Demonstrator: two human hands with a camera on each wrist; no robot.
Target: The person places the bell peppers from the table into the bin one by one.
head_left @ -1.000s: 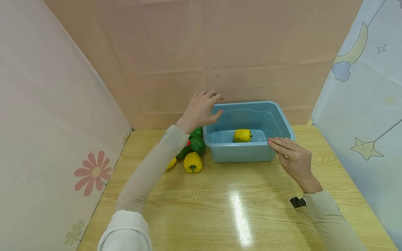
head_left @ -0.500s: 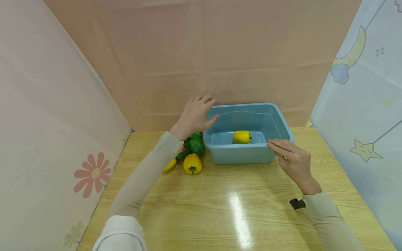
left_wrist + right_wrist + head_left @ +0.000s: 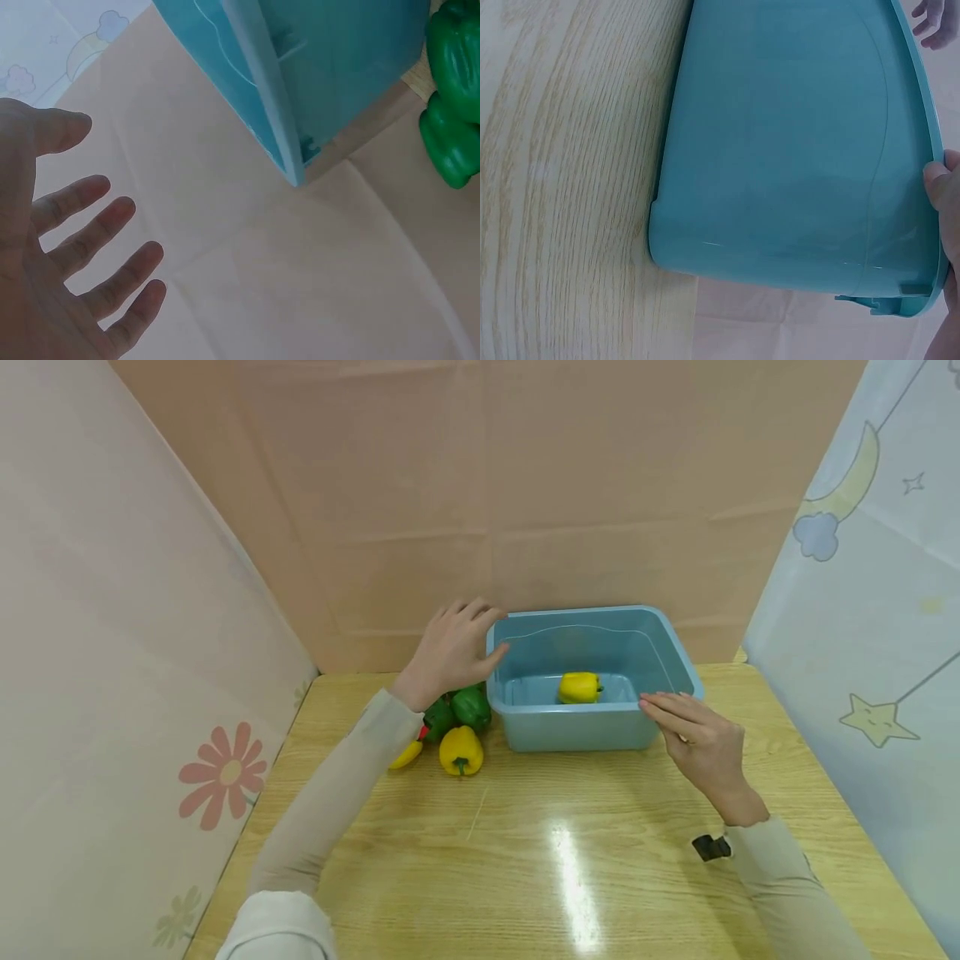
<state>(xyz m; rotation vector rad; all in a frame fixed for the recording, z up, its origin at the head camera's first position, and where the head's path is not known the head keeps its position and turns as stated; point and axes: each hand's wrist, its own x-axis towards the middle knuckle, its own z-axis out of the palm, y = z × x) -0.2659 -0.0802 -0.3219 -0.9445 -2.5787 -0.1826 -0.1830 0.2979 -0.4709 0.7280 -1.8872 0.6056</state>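
My left hand hovers by the left rim of a blue plastic bin, its fingers spread and holding nothing. Beneath the hand and wrist lie green bell peppers, partly hidden; the left wrist view also shows green peppers beside the bin. In front of these a yellow bell pepper rests on the table. Another yellow pepper lies on its side inside the bin. At the bin's front right rim, my right hand pinches the edge between fingers and thumb.
A yellow curved thing and a small red piece poke out by the left sleeve. The wooden table meets a tan cloth backdrop behind the bin. Patterned cloth walls stand at both sides.
My left hand has drifted left and a little downward, away from above the bin's rim, its fingers still spread. The right hand stays on the rim; bin and peppers look unmoved.
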